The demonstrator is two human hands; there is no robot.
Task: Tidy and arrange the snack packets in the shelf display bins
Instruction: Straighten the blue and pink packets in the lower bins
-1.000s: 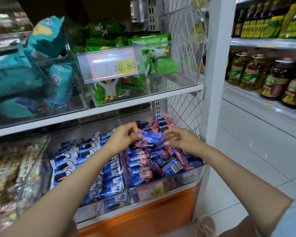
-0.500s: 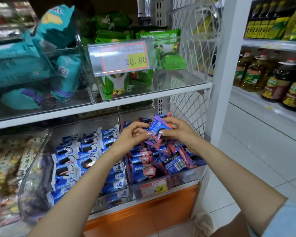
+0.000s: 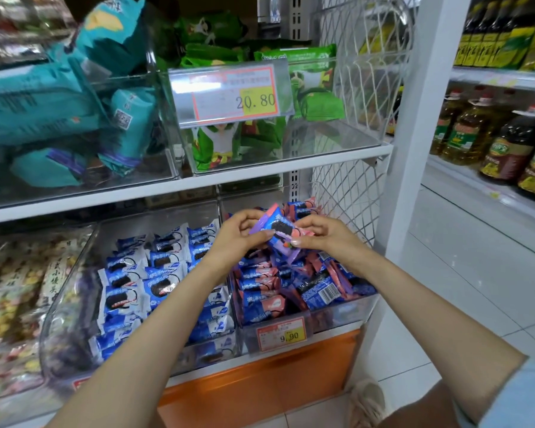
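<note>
Standing by the white shelf [image 3: 136, 193], I'd say this job is partway through at best. Up top, the big teal packets [image 3: 44, 97] lie heaped every which way in their clear bin. The green packets [image 3: 260, 57] behind the 20.80 price tag [image 3: 238, 94] are few and slumped, so that level looks untouched to me. Lower down, the far-left bin of mixed snacks [image 3: 13, 288] is too blurred for me to judge. The middle bin [image 3: 62, 319] is the neatest thing here: its blue-and-white cookie packets [image 3: 155, 273] sit face up in fairly even rows, and I'd count that one as near enough done. The right-hand bin [image 3: 337, 316], marked by the 9.90 tag [image 3: 283, 335], looks half sorted. A column of pink-and-blue packets [image 3: 260, 282] is lined up along its left side, while the right side is a jumble, with a barcode-up packet [image 3: 318, 291] lying askew. That is where the work is. Both hands are raised above the back of that bin with a purple-edged packet [image 3: 275, 233] between them. The left hand [image 3: 238, 239] has its fingers curled round one end and the right hand [image 3: 325, 239] pinches the other; whether they hold one packet or several I cannot tell. I reckon it needs laying into line, then the jumble, then the upper bins.
</note>
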